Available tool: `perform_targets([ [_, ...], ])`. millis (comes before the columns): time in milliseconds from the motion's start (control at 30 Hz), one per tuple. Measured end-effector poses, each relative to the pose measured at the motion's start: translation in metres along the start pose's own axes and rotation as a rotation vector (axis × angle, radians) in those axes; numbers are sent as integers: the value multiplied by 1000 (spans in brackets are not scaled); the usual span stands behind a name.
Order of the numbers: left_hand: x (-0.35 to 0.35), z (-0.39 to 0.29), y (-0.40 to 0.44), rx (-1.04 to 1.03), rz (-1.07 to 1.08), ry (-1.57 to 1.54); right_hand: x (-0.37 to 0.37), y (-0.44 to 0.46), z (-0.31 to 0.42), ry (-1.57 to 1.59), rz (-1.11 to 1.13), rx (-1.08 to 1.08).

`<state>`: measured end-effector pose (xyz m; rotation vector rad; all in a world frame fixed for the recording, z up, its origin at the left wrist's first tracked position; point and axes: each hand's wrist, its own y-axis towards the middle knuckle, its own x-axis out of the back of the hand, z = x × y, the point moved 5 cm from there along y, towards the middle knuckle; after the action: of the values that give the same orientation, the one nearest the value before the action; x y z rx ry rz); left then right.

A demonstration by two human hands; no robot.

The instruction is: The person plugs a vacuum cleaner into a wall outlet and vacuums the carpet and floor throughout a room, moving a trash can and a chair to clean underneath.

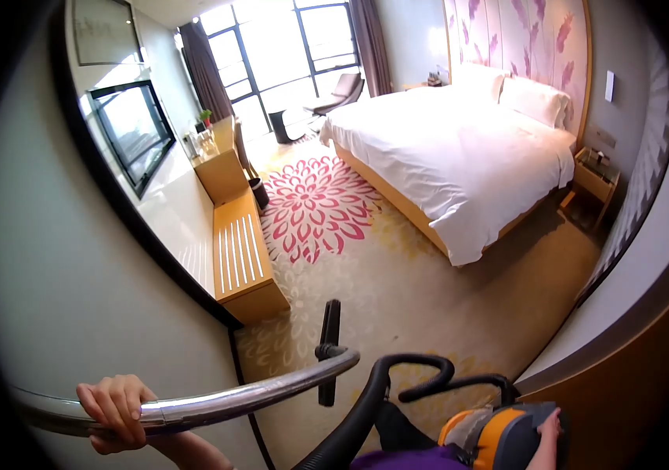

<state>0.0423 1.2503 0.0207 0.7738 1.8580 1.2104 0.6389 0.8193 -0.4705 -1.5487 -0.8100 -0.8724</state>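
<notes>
The fingers of my left hand (119,411) are wrapped round a shiny metal vacuum wand (248,394). The wand curves to a black floor head (329,352), which is seen over the carpet. A ribbed black hose (362,403) loops from the bottom edge towards an orange and grey vacuum cleaner (499,431) at the lower right. At that machine's right side, my right hand (551,427) grips its edge, with the fingers partly hidden. Purple clothing shows beside the machine.
A bed (459,149) with white linen stands at the right, beside a nightstand (591,184). Along the left wall run a low slatted wooden bench (252,294) and a desk (221,168). A waste bin (259,193) and a lounge chair (338,94) stand further back.
</notes>
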Motion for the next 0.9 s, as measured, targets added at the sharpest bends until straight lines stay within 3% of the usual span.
perform_targets([
  [200, 109, 136, 68, 45, 1, -81, 21, 6, 216, 95, -122, 59],
  [367, 188, 231, 141, 71, 30, -220, 70, 22, 366, -120, 66, 125],
  [433, 220, 269, 162, 90, 55, -275, 120, -3, 459, -149, -203, 450],
  [467, 238, 289, 172, 101, 73, -303, 164, -45, 517, 70, -281, 627],
  [500, 256, 312, 181, 119, 114, -380, 191, -69, 573, 383, -260, 888],
  [567, 284, 359, 193, 194, 181, -477, 241, -163, 684, 775, 137, 1129],
  [600, 300, 383, 197, 221, 209, -538, 254, -214, 733, 857, 224, 1288],
  [667, 330, 429, 205, 241, 309, -640, 269, -315, 821, 736, 197, 1713],
  [700, 344, 451, 208, 253, 349, -712, 260, -353, 860, 686, 69, 2040],
  [733, 361, 472, 214, 262, 393, -784, 260, -402, 890, 599, 245, 2083],
  [800, 391, 511, 227, 306, 548, -895, 238, -469, 948, 651, 237, 2368],
  [867, 433, 539, 232, 348, 559, -950, 197, -503, 996, 588, 861, 2202],
  [900, 452, 551, 240, 361, 582, -1007, 192, -505, 1019, 492, 840, 2181],
])
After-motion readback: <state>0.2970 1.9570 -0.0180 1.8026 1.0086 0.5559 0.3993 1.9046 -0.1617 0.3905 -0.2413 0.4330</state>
